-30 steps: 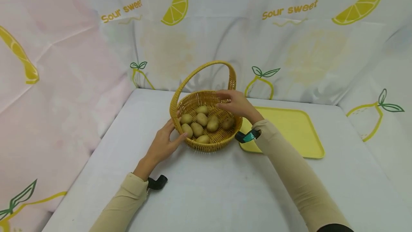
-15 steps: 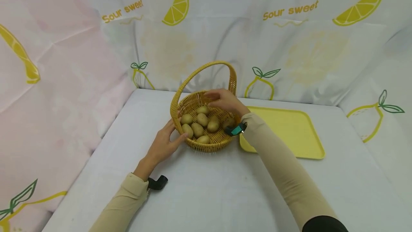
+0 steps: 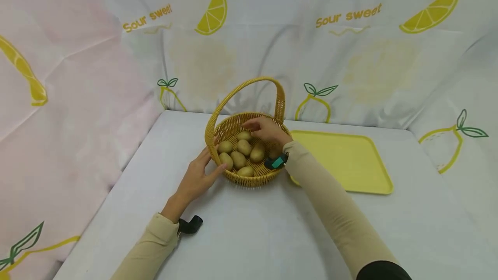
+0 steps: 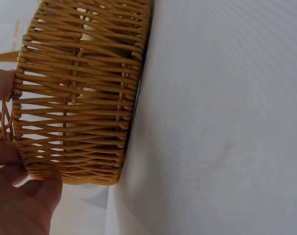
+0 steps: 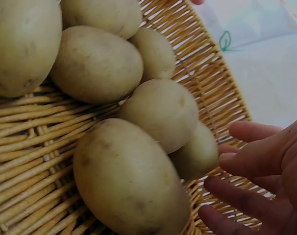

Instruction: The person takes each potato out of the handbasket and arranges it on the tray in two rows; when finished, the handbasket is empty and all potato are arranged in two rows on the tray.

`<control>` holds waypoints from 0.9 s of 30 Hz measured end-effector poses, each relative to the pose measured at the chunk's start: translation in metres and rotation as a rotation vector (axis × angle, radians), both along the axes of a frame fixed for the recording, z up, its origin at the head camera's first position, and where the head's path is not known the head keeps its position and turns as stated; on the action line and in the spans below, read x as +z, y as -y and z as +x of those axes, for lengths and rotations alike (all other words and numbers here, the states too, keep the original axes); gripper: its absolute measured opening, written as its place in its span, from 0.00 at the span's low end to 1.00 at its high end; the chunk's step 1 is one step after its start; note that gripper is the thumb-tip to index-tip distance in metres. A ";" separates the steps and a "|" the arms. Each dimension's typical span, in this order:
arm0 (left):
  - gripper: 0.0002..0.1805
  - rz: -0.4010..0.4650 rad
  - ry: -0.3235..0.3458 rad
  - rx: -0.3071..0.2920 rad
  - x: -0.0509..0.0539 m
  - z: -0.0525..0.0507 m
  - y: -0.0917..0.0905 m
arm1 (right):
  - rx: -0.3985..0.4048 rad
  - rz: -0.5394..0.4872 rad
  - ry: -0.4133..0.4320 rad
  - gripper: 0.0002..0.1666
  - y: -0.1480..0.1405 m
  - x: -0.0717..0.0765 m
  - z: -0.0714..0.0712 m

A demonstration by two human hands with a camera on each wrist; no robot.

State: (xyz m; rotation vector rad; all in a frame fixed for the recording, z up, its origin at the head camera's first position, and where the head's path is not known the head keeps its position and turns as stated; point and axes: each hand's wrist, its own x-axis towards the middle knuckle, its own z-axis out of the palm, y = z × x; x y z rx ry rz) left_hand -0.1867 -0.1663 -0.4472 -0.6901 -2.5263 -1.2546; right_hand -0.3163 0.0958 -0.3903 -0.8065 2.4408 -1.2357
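Note:
A yellow wicker basket (image 3: 250,181) with a tall arched handle stands on the table and holds several potatoes (image 3: 238,160). My left hand (image 3: 196,181) grips the basket's left side, with its digits spread along the weave and rim in the left wrist view. My right hand (image 3: 268,132) is inside the basket, over its far right part. In the right wrist view, its fingers (image 5: 236,196) are extended and spread beside the farthest small potato (image 5: 197,152). The thumb side is very near that potato; whether it touches cannot be told. A potato at the right is mostly behind the right wrist.
A flat yellow tray (image 3: 346,161) lies on the white table (image 3: 249,232), right of the basket and partly under the right forearm. Lemon-printed cloth (image 3: 249,46) hangs behind the table and along its sides.
My right hand has moved left and lower into the basket, from its right rim to beside the far potato. The left hand stays at the basket's side.

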 end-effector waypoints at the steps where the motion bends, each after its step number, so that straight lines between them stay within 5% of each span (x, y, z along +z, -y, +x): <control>1: 0.37 0.002 -0.004 0.000 0.000 0.000 0.000 | -0.003 -0.002 0.014 0.26 0.000 0.000 0.001; 5: 0.37 -0.004 -0.018 -0.002 0.000 -0.003 -0.001 | 0.003 -0.004 0.042 0.28 0.001 -0.001 0.002; 16: 0.37 -0.015 -0.011 0.002 -0.001 0.001 -0.001 | 0.068 0.252 -0.110 0.31 0.005 -0.014 -0.007; 21: 0.37 -0.005 -0.025 -0.006 -0.001 0.001 -0.001 | 0.059 0.248 -0.152 0.30 0.003 -0.018 -0.010; 27: 0.36 0.005 -0.034 -0.007 0.000 0.001 -0.001 | -0.068 0.163 -0.093 0.31 -0.003 -0.020 -0.008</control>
